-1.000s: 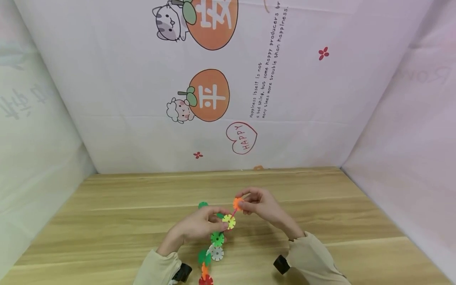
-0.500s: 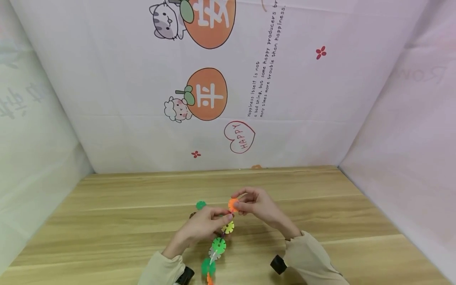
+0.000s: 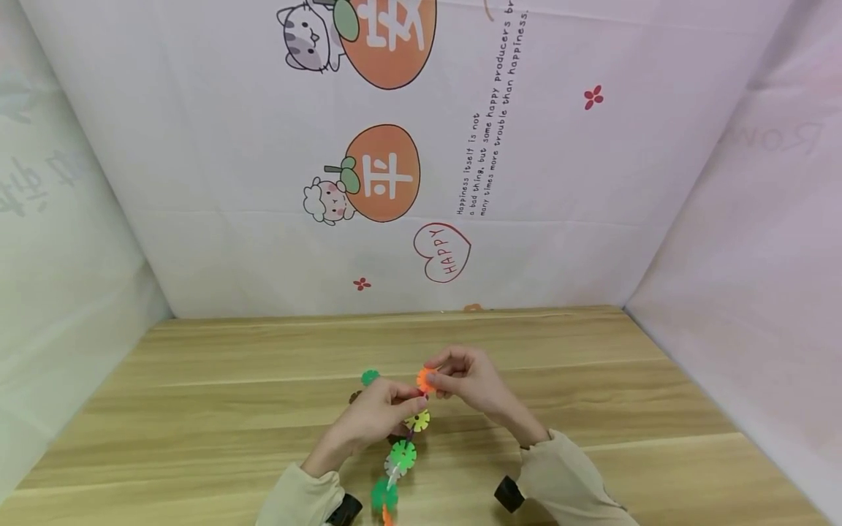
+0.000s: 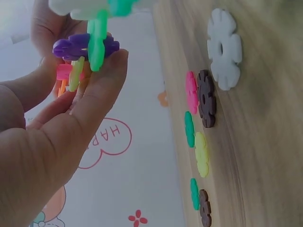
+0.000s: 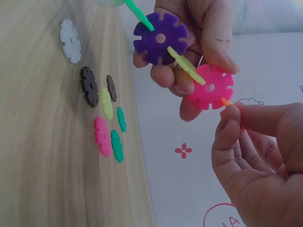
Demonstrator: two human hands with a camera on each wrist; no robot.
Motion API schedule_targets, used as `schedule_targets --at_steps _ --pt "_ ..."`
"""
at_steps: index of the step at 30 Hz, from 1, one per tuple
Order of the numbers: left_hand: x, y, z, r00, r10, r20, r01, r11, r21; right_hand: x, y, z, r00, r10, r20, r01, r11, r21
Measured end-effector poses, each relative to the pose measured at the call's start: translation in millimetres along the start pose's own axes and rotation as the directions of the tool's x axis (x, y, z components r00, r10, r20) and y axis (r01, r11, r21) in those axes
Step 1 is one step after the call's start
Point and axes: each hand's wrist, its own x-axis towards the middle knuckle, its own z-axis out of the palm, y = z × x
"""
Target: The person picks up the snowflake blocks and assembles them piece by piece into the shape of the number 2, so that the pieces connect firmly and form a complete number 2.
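My left hand (image 3: 371,418) pinches a pink notched snowflake disc (image 5: 199,98) in a chain of interlocking plastic discs. My right hand (image 3: 475,381) pinches an orange disc (image 3: 424,378), its edge meeting the pink disc's rim; how deep it sits in a slot is hidden by the fingertips. From the pink disc the chain runs through a yellow disc (image 5: 185,65), a purple disc (image 5: 144,47) and a light green disc (image 3: 403,453). Below these hang a white disc (image 3: 391,465), a dark green disc (image 3: 384,497) and an orange piece (image 3: 387,516) at the frame's bottom edge.
Loose discs lie on the wooden table (image 3: 250,380) behind my left hand: a white one (image 5: 70,41), dark brown ones (image 5: 89,87), a pink one (image 5: 102,137), a yellow one (image 5: 106,104) and green ones (image 5: 117,146). Printed cloth walls (image 3: 552,190) enclose the table's back and sides.
My left thumb has shifted from the yellow disc up to the pink one. The right hand has come slightly left with the orange disc. The lower chain has slid down in the head view.
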Motion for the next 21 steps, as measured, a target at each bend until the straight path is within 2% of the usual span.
schedule_targets --at_steps 9,16,21 --pt "-0.3 1.5 1.6 1.0 -0.015 0.013 0.016 0.998 -0.068 -1.0 -3.4 4.7 1.0 -0.016 0.018 0.016 1.0 0.005" --pt "-0.9 2.0 -0.7 0.999 -0.039 0.004 0.039 0.997 -0.074 -1.6 -6.9 -1.2 0.997 0.026 0.074 -0.025 0.999 -0.021" --pt "-0.8 2.9 -1.1 0.997 -0.068 -0.018 0.066 0.991 -0.115 -2.6 -7.2 -4.4 0.992 0.065 0.111 -0.062 0.998 -0.031"
